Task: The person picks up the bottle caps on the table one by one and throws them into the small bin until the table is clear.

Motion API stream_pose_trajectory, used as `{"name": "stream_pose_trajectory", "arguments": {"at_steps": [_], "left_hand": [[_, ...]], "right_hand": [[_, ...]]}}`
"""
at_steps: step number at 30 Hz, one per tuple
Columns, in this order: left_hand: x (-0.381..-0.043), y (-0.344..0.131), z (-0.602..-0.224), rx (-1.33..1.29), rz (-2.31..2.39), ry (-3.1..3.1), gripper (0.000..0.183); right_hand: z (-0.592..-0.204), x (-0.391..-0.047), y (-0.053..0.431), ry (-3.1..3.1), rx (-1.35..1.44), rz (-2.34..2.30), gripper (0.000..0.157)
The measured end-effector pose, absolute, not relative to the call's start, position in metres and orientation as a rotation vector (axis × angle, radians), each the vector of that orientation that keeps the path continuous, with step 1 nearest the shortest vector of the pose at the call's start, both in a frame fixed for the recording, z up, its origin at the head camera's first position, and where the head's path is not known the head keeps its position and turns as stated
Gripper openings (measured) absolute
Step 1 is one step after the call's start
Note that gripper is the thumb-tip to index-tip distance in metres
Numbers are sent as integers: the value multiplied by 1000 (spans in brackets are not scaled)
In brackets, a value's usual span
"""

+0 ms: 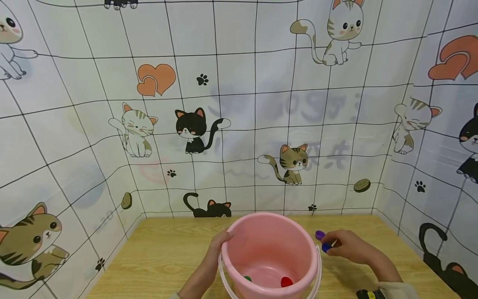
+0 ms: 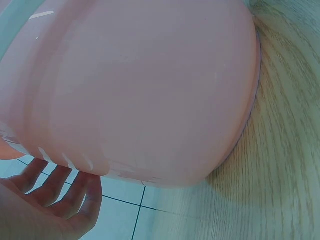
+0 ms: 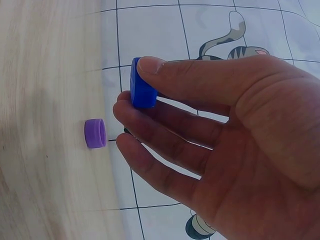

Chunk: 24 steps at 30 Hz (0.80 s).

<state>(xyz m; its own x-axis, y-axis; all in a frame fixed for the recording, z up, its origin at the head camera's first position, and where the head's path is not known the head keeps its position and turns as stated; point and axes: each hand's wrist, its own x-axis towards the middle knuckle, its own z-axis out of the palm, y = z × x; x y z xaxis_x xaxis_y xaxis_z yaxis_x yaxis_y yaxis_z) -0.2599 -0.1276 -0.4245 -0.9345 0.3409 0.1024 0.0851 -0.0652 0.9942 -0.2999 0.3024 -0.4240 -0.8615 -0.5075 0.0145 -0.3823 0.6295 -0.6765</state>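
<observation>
A pink bucket (image 1: 270, 249) stands upright on the table. My left hand (image 1: 210, 259) grips it at the left side of its rim; in the left wrist view, the fingers (image 2: 75, 195) press against its outer wall. To the right of the bucket, my right hand (image 1: 351, 247) pinches a blue bottle cap (image 3: 143, 85) between thumb and fingers, above the table. A purple bottle cap (image 3: 95, 133) lies on the table just beyond that hand. Inside the bucket, a red piece (image 1: 286, 282) and a green piece (image 1: 247, 278) are visible, the green one partly hidden by the rim.
The wooden table (image 1: 171, 241) ends at a white cloth wall (image 1: 239, 108) printed with cats, hearts and black lines, which also runs along both sides. A white handle (image 1: 317, 274) hangs down around the bucket's near side. A dark band (image 1: 369, 294) is on the right wrist.
</observation>
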Motion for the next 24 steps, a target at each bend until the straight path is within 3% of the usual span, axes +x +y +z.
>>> {"name": "stream_pose_trajectory", "arguments": {"at_steps": [24], "left_hand": [[-259, -127, -425, 497, 2134, 1985, 57]], "right_hand": [[-411, -292, 301, 2727, -690, -1037, 26]]}}
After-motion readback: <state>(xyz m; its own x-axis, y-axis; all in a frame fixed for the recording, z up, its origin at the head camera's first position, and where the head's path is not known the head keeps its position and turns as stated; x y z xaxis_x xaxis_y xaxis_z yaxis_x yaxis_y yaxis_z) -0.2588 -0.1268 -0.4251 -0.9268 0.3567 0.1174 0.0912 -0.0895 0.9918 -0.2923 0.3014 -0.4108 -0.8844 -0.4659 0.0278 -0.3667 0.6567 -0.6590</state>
